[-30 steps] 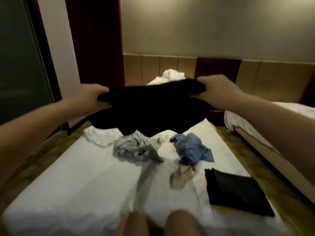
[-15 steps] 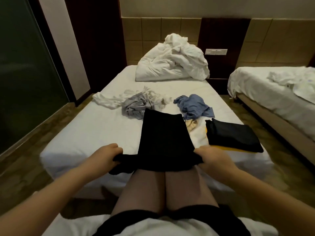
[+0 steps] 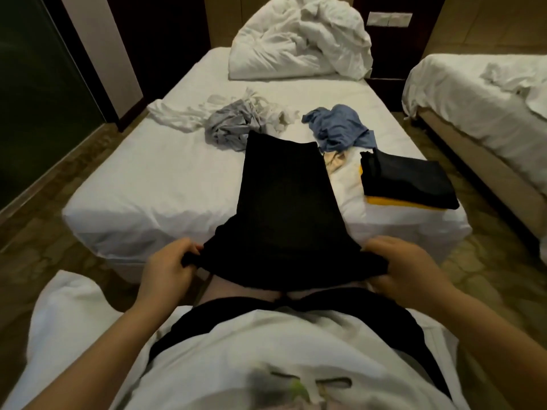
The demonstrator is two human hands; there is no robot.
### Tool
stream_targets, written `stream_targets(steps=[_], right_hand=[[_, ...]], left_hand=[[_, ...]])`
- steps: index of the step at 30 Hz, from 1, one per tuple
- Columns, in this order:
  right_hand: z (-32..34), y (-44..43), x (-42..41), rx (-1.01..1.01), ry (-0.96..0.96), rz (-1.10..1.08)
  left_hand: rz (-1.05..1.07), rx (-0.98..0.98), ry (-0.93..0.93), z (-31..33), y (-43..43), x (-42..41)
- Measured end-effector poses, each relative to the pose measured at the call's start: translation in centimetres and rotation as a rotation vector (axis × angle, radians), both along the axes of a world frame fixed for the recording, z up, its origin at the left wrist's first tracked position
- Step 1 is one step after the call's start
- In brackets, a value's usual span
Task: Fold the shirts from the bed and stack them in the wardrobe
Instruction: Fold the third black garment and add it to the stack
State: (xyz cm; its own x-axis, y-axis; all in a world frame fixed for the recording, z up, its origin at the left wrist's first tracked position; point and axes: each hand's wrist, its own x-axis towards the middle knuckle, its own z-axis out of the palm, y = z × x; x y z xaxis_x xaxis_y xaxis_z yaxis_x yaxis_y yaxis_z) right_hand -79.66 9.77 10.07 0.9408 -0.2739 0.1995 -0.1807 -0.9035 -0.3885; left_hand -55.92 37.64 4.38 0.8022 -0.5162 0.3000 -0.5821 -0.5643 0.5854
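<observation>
Black shirt (image 3: 284,202): spread lengthwise from mid-bed (image 3: 148,187) over the near edge to the person's lap.
Left hand (image 3: 168,267): fingers curled round the shirt's near left corner.
Right hand (image 3: 405,267): grasping the near right corner.
Far hem: just beside the grey shirt (image 3: 228,128) on the left and the blue shirt (image 3: 340,128) on the right.
Stack (image 3: 405,179): black over yellow, at the near right corner; a narrow strip of sheet separates it from the black shirt.
Open room: bare sheet left of the black shirt, out to the bed's left edge.
Duvet (image 3: 296,39): heaped at the head end.
</observation>
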Motion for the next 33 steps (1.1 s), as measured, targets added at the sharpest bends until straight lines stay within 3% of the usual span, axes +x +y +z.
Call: stream_targets(steps=[2, 7, 11, 15, 19, 22, 26, 29, 31, 33], right_hand=[[0.7, -0.2, 0.1, 0.089, 0.014, -0.029], [1.6, 0.5, -0.2, 0.361, 0.470, 0.130], [3.2, 1.7, 2.0, 0.650, 0.343, 0.088], [1.9, 4.0, 7.4, 0.425, 0.267, 0.095], [-0.5, 7.3, 11.5, 0.252, 0.352, 0.209], [-1.9, 9.0, 12.1, 0.171, 0.370, 0.234], [-2.4, 9.4, 11.6, 0.156, 0.335, 0.223], [-2.6, 9.5, 11.5, 0.139, 0.333, 0.227], [-2.6, 9.5, 11.4, 0.158, 0.325, 0.223], [-2.8, 9.5, 11.5, 0.168, 0.311, 0.217]], left_hand=[[0.032, -0.059, 0.036, 0.3, -0.5, -0.3], [-0.030, -0.077, 0.154, -0.1, -0.4, -0.3], [-0.066, -0.079, 0.174, 0.0, 0.0, -0.4], [0.024, -0.182, 0.380, 0.6, -0.5, -1.1], [0.276, -0.459, 0.811, 0.1, -1.0, -1.6], [0.375, -0.480, 0.994, -0.9, -0.5, -2.3], [0.361, -0.455, 1.072, -0.6, -0.3, -2.6], [0.332, -0.588, 1.103, 0.0, -1.3, -2.9], [0.271, -0.642, 1.094, 0.3, -2.2, -3.5], [0.227, -0.578, 1.030, 0.2, -2.9, -3.8]])
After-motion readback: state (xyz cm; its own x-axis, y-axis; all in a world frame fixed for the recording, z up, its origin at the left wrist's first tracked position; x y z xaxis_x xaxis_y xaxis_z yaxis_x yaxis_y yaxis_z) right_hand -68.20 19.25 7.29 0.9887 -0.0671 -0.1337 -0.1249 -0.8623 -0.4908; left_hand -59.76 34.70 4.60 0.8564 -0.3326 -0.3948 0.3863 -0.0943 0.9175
